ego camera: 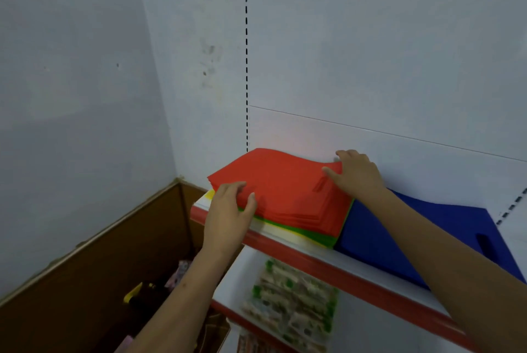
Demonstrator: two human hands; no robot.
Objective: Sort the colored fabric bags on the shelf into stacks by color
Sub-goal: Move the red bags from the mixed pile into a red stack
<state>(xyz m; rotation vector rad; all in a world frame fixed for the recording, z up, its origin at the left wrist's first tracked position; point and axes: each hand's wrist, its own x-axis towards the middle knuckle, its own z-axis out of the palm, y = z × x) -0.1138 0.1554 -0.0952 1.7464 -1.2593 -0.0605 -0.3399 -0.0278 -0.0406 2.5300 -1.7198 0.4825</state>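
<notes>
Honestly, I am not finding any brand, label or writing that I can read anywhere on the bags or the shelf. I am standing beside a person who is working at the white shelf [356, 265] with a red front edge. A thick stack of red bags [285, 190] is lying at the left end of the shelf, on top of a few green bags [316, 235] and yellow bags [210, 194] whose edges are peeking out below it. A pile of blue bags [399, 227] is lying just beside it on the right, touching it. The left hand [228, 210] is gripping the front left corner of the red stack, thumb on top and fingers curling around the edge. The right hand [356, 173] is pinching the back right corner of the red bags, lifting that corner a little. On the lower shelf some blurred packets [293, 304] with green spots are lying.
</notes>
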